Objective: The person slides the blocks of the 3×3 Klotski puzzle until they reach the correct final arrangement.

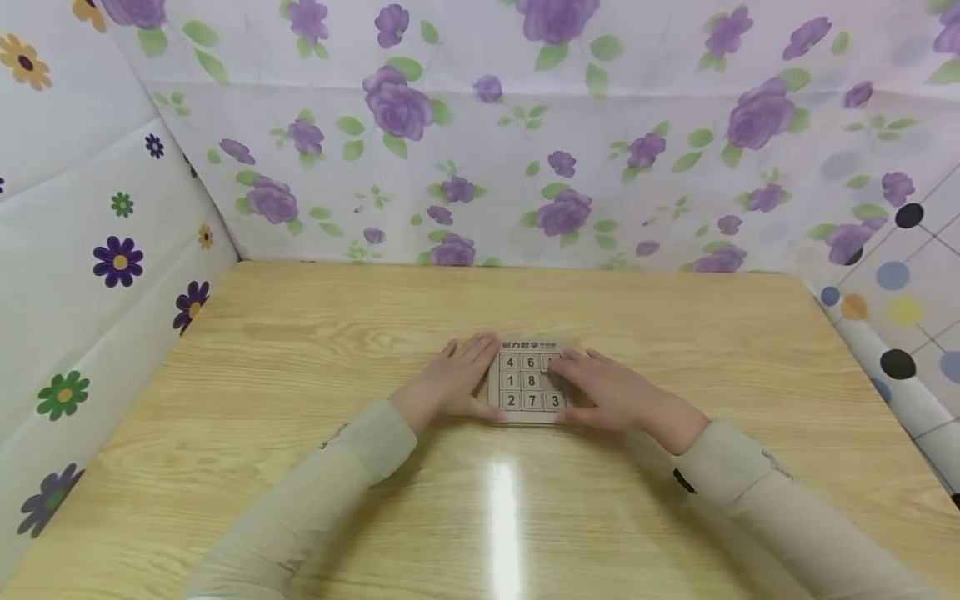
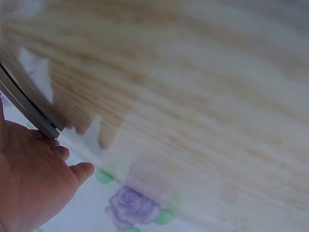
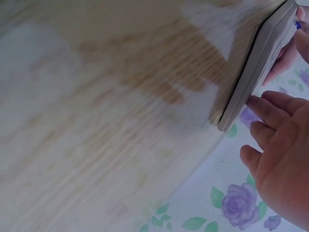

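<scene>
A wooden number slide puzzle [image 1: 532, 417] lies on the table between both hands. Tiles 4 6 and a partly covered one make its top row, 1 and 8 [image 1: 531, 381] the middle row with a gap at the right, 2 7 3 the bottom row. My left hand [image 1: 456, 383] holds the left side, thumb at the lower corner and fingers at the upper one. My right hand [image 1: 611, 390] reaches over the right side, fingertips on the top right tile, thumb by the lower right corner. Both wrist views catch the puzzle's edge [image 2: 29, 106] [image 3: 256, 72] beside the fingers.
The light wood table [image 1: 315, 333] spreads around the puzzle, with a bright reflection [image 1: 504, 525] in front of it. Flowered cloth [image 1: 480, 167] hangs behind the table; more patterned cloth stands at the left [image 1: 67, 317] and right [image 1: 922, 283].
</scene>
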`<action>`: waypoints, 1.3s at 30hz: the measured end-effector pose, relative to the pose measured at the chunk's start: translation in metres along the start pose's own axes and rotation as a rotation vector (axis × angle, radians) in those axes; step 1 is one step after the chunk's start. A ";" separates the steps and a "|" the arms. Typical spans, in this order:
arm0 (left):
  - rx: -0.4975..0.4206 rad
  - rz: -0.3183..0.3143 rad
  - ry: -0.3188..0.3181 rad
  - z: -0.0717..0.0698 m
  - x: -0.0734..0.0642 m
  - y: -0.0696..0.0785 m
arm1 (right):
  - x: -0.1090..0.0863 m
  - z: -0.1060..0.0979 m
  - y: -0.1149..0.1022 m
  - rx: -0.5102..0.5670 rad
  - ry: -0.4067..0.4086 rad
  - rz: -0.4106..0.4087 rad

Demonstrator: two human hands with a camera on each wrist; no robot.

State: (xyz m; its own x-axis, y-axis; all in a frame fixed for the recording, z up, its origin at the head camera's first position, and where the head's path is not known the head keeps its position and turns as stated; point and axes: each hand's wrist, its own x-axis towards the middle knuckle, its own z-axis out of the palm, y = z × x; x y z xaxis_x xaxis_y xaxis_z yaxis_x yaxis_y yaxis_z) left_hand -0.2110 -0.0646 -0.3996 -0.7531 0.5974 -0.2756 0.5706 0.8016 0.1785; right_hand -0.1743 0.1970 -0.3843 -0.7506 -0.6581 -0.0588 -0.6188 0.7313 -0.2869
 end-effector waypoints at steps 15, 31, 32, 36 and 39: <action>0.001 0.002 -0.006 0.001 -0.004 0.000 | -0.027 0.007 -0.012 -0.121 0.003 -0.078; 0.028 0.004 0.003 0.000 -0.002 -0.001 | -0.025 0.012 -0.017 -0.147 -0.023 -0.077; 0.021 0.006 0.006 0.000 -0.003 -0.001 | -0.024 0.012 -0.016 -0.150 -0.023 -0.070; 0.001 0.007 0.001 0.000 -0.003 0.000 | -0.019 0.013 -0.015 -0.173 -0.028 -0.047; 0.000 0.003 0.006 -0.001 -0.003 0.000 | -0.016 0.011 -0.018 -0.197 -0.023 -0.040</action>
State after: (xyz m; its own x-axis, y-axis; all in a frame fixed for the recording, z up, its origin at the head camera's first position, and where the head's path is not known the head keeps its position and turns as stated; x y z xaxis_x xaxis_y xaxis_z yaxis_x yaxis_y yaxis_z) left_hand -0.2089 -0.0665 -0.3979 -0.7531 0.6002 -0.2693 0.5732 0.7996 0.1793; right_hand -0.1485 0.1927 -0.3891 -0.7207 -0.6894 -0.0734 -0.6829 0.7241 -0.0965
